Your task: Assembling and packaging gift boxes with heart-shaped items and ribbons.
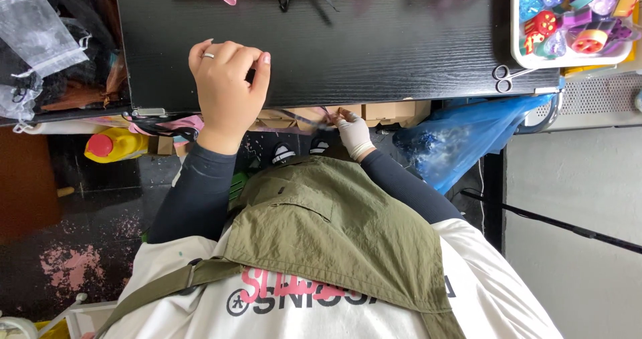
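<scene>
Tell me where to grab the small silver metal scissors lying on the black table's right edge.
Take the small silver metal scissors by the two finger loops, coming from above. They lie flat on the black table, loops toward the left, blades pointing right toward the white tray.

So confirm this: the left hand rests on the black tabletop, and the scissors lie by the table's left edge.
Not quite. The scissors lie by the right edge of the black tabletop, below the white tray of colourful pieces. The left hand does rest on the tabletop, as the head view shows.
</scene>
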